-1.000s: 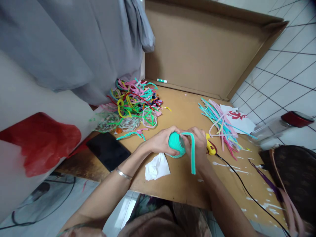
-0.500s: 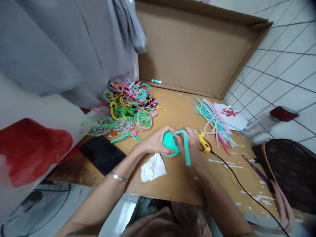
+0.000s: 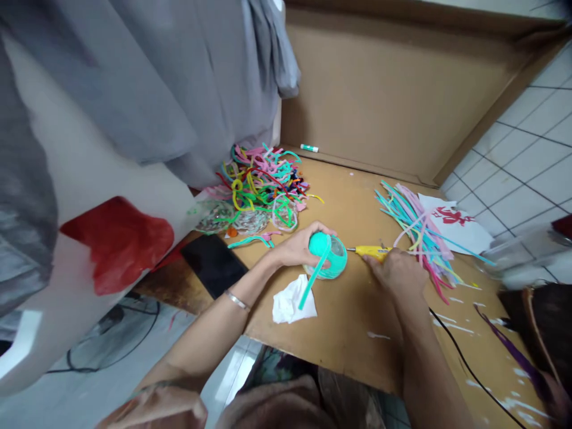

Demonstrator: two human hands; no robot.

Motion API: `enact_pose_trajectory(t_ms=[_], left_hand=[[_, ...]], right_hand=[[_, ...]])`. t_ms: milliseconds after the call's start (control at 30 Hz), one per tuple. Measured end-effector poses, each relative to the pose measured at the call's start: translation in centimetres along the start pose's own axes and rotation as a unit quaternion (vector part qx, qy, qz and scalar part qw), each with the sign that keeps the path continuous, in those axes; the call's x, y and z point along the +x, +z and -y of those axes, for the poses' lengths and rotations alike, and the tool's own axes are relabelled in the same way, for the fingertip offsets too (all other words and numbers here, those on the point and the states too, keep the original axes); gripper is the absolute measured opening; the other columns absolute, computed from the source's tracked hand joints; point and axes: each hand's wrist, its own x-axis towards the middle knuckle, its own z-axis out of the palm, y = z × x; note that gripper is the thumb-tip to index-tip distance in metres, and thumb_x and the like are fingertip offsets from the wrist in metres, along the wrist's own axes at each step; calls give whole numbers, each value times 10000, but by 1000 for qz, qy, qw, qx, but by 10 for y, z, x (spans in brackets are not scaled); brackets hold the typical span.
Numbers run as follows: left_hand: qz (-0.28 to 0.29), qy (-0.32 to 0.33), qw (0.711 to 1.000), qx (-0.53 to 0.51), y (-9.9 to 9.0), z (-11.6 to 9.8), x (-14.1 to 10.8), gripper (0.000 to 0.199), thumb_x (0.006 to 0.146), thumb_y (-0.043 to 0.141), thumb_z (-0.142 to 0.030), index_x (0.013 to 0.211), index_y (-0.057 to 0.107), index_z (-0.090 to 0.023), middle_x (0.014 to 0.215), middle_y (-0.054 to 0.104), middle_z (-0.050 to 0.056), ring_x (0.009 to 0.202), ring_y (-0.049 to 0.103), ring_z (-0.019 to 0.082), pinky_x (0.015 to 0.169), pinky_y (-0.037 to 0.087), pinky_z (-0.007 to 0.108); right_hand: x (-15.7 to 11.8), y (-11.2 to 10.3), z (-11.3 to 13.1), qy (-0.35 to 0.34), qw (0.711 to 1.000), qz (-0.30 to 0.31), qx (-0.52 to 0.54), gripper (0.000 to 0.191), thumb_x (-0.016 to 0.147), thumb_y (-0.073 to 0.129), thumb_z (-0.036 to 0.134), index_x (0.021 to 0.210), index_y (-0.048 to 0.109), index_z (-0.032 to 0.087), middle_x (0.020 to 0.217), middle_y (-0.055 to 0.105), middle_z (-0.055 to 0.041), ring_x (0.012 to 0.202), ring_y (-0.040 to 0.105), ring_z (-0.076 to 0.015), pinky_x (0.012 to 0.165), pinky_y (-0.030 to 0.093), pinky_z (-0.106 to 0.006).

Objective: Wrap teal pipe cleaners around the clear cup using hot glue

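- My left hand (image 3: 308, 244) is curved around a rounded, turquoise-wrapped object (image 3: 335, 263), thumb on the near side and fingers over the far side. The object is near the middle of the view, tilted so that a greyish, see-through part faces right.
- A loose turquoise strip (image 3: 315, 280) hangs from its top toward me, its free end over a crumpled white tissue (image 3: 290, 304).
- My right hand (image 3: 402, 271) is closed around a yellow glue gun (image 3: 373, 251). Its metal nozzle points left, right beside the wrapped object; I cannot tell whether they touch.
- A black cord (image 3: 460, 351) runs from near my right wrist toward the lower right.
- A silver bracelet (image 3: 236, 300) circles my left wrist; just beyond lies a flat black tablet (image 3: 210, 262).
- Past my left hand are short turquoise pieces (image 3: 248, 241) and a tangled, many-coloured pile of fuzzy stems (image 3: 259, 179).
- To the right, a bundle of straight pastel stems (image 3: 415, 220) partly overlaps white paper with a red design (image 3: 465, 226).
- All this is on a tan tabletop (image 3: 348, 339), marked with white smears at right.
- At the back, a small green-and-white tube (image 3: 309, 148) lies by an upright cardboard panel (image 3: 393, 89).
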Motion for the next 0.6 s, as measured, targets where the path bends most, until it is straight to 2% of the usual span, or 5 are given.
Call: enact_pose_trajectory(t_ms=[133,300,400,533,600], left_hand=[[-6,-8,1000,-4,-1,0,-1,674,546,874,-295,1113,525,-191,1324,597,139,1180,604,284,985,487,439],[-2,-8,1000,-4,-1,0,-2,684,546,872,-288,1129,529,-187,1317,597,137,1189,595,290,989,482,444],[-9,-8,1000,-17,-1,1,-3,681,535,879,-278,1114,530,-197,1341,587,129,1216,579,287,1004,473,438],[-15,-7,1000,-25,0,3,-2,668,530,882,-271,1095,533,-198,1346,590,128,1228,576,285,1028,457,443],[-14,-4,1000,-26,-1,4,-2,669,528,880,-269,1098,537,-197,1341,595,131,1225,579,283,1034,450,441]], right_hand=[[1,2,1,18,997,69,-4,570,838,571,606,1012,705,79,955,718,-237,878,712,-362,694,515,-427],[7,12,-4,42,997,55,28,475,826,566,505,1000,722,91,963,719,-233,902,715,-348,702,521,-403],[6,13,-6,59,996,7,72,446,787,585,479,989,714,102,953,719,-223,881,704,-342,673,505,-382],[4,5,-6,69,983,-106,130,476,797,554,442,1095,644,81,952,700,-208,850,677,-330,659,474,-381],[3,2,-5,65,974,-143,166,493,788,550,446,1132,613,98,921,695,-181,810,661,-318,653,462,-382]])
